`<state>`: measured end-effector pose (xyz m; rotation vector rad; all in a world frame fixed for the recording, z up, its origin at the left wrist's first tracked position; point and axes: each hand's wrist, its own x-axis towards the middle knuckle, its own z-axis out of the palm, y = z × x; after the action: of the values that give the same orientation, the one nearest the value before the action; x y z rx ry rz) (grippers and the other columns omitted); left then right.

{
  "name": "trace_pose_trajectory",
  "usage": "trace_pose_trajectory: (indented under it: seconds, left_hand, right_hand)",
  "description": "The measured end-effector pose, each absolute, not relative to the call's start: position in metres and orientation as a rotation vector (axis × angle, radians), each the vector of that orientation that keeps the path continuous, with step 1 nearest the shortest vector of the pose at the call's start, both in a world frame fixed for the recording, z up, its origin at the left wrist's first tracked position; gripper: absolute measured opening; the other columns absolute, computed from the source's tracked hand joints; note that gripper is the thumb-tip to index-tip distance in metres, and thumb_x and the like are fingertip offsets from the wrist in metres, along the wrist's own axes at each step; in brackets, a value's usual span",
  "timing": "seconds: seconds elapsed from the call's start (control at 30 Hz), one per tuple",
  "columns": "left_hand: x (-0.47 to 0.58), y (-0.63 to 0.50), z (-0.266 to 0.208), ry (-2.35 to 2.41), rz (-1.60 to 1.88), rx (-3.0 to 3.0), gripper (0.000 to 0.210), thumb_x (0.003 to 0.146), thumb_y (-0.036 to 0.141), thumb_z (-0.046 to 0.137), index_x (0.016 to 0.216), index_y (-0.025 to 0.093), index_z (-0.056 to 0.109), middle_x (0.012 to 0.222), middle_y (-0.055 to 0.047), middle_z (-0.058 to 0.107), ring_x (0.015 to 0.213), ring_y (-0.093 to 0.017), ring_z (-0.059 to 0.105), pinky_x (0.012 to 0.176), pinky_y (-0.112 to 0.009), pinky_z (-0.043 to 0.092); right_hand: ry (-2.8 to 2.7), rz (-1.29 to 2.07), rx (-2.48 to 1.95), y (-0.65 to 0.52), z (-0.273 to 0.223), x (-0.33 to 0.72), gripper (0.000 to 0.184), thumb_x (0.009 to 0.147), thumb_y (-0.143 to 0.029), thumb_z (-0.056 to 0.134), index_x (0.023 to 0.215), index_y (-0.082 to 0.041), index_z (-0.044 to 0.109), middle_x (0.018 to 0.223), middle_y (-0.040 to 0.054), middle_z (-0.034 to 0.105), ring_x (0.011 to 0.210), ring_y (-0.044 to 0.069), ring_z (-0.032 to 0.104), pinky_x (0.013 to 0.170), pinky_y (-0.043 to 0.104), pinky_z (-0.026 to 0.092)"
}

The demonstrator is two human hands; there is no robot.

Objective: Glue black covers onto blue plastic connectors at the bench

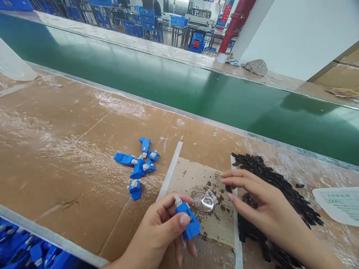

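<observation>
Between the thumb and fingers of my left hand (168, 228) is a blue plastic part (192, 226) with a grey-white tip and a dark slot in its face. My right hand (260, 201) pinches a small black piece (228, 188), partly hidden by the fingers, at the edge of a black pile. Under and between the hands lies a stained cardboard sheet (179, 177) with a clear, shiny puddle (206, 201) on it. Left of the sheet, several blue parts with white pieces (138, 169) lie loosely grouped on the table.
A heap of black strips (280, 194) spreads at the right, beside a white bottle with green print (338, 205). A bin of blue parts (33, 246) occupies the lower left corner. Beyond the brown table (70, 112) runs a green conveyor belt (168, 82).
</observation>
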<state>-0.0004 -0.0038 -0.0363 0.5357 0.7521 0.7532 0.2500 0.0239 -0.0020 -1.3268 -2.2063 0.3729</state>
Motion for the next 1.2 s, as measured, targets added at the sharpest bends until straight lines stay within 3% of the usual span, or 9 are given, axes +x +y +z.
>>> trace_pose_trajectory:
  seconds: [0.2, 0.47, 0.67, 0.83, 0.97, 1.2]
  left_hand:
    - [-0.002, -0.008, -0.038, 0.854, 0.715, 0.523, 0.066, 0.07, 0.073, 0.077, 0.099, 0.015, 0.065, 0.06, 0.003, 0.056, 0.041, -0.003, 0.043, 0.036, -0.01, 0.024]
    - [0.0, -0.013, -0.041, 0.869, 0.712, 0.603, 0.063, 0.089, 0.075, 0.052, 0.117, 0.02, 0.057, 0.058, 0.005, 0.049, 0.047, -0.007, 0.033, 0.04, -0.016, 0.021]
    - [0.008, -0.014, -0.036, 0.778, 0.675, 0.616, 0.066, 0.087, 0.074, 0.056, 0.121, 0.017, 0.056, 0.064, 0.003, 0.052, 0.051, -0.009, 0.041, 0.044, -0.018, 0.03]
    - [0.015, -0.015, -0.026, 0.67, 0.706, 0.628, 0.061, 0.087, 0.069, 0.062, 0.115, 0.015, 0.06, 0.071, 0.0, 0.057, 0.06, -0.01, 0.049, 0.054, -0.019, 0.04]
    - [0.012, -0.014, -0.027, 0.721, 0.781, 0.639, 0.051, 0.09, 0.062, 0.062, 0.113, 0.016, 0.064, 0.073, 0.0, 0.058, 0.063, -0.01, 0.05, 0.057, -0.019, 0.04]
    - [0.01, -0.012, -0.031, 0.736, 0.816, 0.618, 0.041, 0.092, 0.056, 0.064, 0.109, 0.018, 0.067, 0.073, 0.001, 0.056, 0.062, -0.01, 0.047, 0.056, -0.02, 0.038]
  right_hand:
    - [-2.349, 0.262, -1.159, -0.002, -0.004, 0.232, 0.03, 0.097, -0.013, 0.052, 0.126, -0.021, 0.058, 0.115, 0.0031, 0.071, 0.11, 0.01, 0.066, 0.101, 0.018, 0.051]
    - [-2.442, 0.236, -1.211, -0.001, -0.007, 0.232, 0.034, 0.099, -0.013, 0.051, 0.132, -0.02, 0.055, 0.114, 0.0041, 0.072, 0.108, 0.014, 0.066, 0.093, 0.023, 0.057]
    - [-2.22, 0.484, -1.309, -0.01, 0.007, 0.229, 0.034, 0.098, -0.023, 0.056, 0.131, -0.031, 0.056, 0.117, 0.0017, 0.072, 0.105, 0.017, 0.071, 0.087, 0.024, 0.062]
    - [-1.966, 0.697, -1.299, -0.014, 0.011, 0.224, 0.033, 0.097, -0.021, 0.057, 0.127, -0.033, 0.056, 0.113, 0.0004, 0.075, 0.101, 0.017, 0.074, 0.085, 0.024, 0.064]
    - [-2.08, 0.598, -1.366, -0.008, -0.002, 0.23, 0.029, 0.097, -0.024, 0.06, 0.124, -0.034, 0.059, 0.115, -0.0017, 0.073, 0.106, 0.013, 0.071, 0.091, 0.02, 0.06]
    - [-2.277, 0.402, -1.334, -0.001, -0.007, 0.229, 0.027, 0.098, -0.024, 0.056, 0.124, -0.03, 0.059, 0.109, 0.0008, 0.071, 0.101, 0.013, 0.07, 0.084, 0.021, 0.059]
